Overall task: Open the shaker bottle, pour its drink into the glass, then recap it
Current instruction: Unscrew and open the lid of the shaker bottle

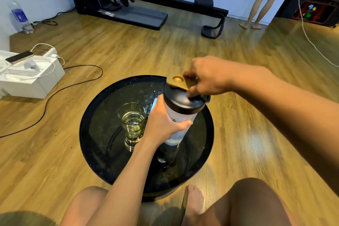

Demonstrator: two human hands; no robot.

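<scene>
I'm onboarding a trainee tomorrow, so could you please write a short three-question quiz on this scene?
1. True or false: the glass is empty.
2. Which hand grips the shaker bottle body? A) left B) right
3. What is the right hand touching?

Key:
1. False; it holds yellowish liquid.
2. A; the left hand wraps the frosted body.
3. The gold flip cap on the black lid, which stands raised.
</scene>
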